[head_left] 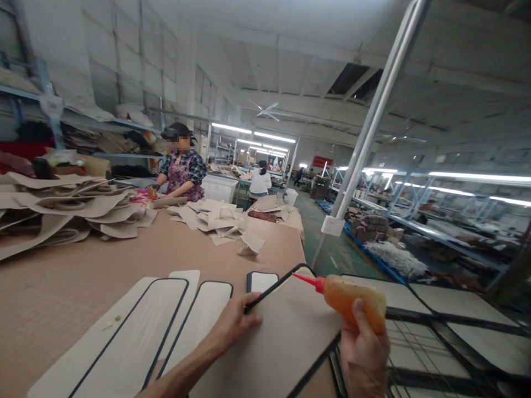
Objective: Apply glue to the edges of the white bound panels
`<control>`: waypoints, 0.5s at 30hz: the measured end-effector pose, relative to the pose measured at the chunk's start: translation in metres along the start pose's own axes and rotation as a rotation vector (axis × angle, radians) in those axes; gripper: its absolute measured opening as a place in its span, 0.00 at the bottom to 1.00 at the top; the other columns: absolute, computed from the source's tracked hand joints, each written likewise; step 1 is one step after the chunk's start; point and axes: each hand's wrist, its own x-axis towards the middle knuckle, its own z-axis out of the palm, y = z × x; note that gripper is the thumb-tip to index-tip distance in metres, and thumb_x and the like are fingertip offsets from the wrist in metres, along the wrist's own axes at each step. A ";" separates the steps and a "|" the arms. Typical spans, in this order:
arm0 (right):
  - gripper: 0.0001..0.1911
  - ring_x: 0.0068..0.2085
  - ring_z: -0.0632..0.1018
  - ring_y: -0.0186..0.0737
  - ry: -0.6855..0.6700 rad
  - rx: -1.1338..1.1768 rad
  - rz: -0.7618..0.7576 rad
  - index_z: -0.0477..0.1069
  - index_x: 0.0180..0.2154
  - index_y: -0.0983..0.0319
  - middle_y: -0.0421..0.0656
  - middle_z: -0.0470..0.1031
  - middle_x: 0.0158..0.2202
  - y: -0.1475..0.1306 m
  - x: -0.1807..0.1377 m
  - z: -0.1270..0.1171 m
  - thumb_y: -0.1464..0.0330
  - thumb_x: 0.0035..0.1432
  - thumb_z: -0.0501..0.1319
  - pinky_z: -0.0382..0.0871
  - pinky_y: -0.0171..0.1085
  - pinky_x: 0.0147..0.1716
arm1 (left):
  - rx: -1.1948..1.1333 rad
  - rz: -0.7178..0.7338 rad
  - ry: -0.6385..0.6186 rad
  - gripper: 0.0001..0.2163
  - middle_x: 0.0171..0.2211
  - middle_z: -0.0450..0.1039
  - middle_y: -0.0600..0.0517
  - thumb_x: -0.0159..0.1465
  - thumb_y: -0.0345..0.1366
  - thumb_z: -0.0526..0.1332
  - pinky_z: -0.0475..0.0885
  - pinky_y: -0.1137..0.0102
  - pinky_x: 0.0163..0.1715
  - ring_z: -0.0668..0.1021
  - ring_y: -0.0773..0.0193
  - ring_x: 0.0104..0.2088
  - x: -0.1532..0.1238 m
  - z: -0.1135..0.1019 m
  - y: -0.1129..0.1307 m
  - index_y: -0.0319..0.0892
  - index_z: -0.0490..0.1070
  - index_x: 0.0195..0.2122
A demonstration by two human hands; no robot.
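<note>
Head view: the right grip (367,351) is wrapped around an amber squeeze bottle (346,296), thumb pressed against its side. The bottle leans close to level, and its red nozzle (309,281) points away to the left of that grip, near the upper end of a dark-edged beige panel (290,326); whether the tip touches the panel cannot be told. The left grip (239,320) pinches this panel at its left edge, thumb on the face, so the panel stands tilted between the two grips.

Left of the left grip, dark-edged pale panels (143,320) lie on the brown desk (194,254); a small pale panel (264,281) sits just beyond it. Farther beyond are loose beige pieces (219,218), and far to the left a heap of beige sheets (87,207). Past those, a co-worker (186,171) in a plaid shirt and patterned apron stands at the desk. Right of the right grip, more bordered panels (418,348) lie in rows.
</note>
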 end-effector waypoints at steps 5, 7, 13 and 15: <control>0.31 0.41 0.75 0.37 -0.032 -0.048 -0.102 0.71 0.40 0.61 0.39 0.74 0.42 0.005 -0.005 0.011 0.64 0.32 0.78 0.74 0.32 0.37 | 0.061 0.005 0.027 0.24 0.43 0.80 0.50 0.48 0.28 0.60 0.68 0.65 0.50 0.77 0.50 0.48 0.003 -0.005 -0.005 0.39 0.78 0.48; 0.31 0.42 0.75 0.37 -0.046 -0.065 -0.119 0.71 0.40 0.61 0.40 0.74 0.42 0.006 -0.009 0.014 0.63 0.32 0.78 0.74 0.33 0.38 | 0.072 0.009 0.027 0.24 0.43 0.80 0.51 0.49 0.28 0.60 0.68 0.65 0.49 0.77 0.51 0.49 0.004 -0.006 -0.007 0.40 0.77 0.49; 0.31 0.39 0.76 0.38 -0.121 -0.140 -0.077 0.71 0.41 0.62 0.41 0.75 0.40 0.014 -0.039 0.014 0.63 0.33 0.77 0.75 0.33 0.34 | 0.069 0.029 0.021 0.25 0.43 0.80 0.51 0.49 0.28 0.58 0.70 0.66 0.47 0.78 0.52 0.47 0.009 -0.007 -0.003 0.41 0.77 0.50; 0.29 0.38 0.78 0.39 -0.176 -0.167 -0.043 0.72 0.41 0.63 0.42 0.77 0.38 0.017 -0.052 0.010 0.62 0.35 0.76 0.76 0.33 0.34 | 0.072 0.043 0.024 0.25 0.44 0.80 0.51 0.49 0.27 0.58 0.69 0.66 0.49 0.78 0.52 0.48 0.012 -0.009 -0.002 0.40 0.77 0.50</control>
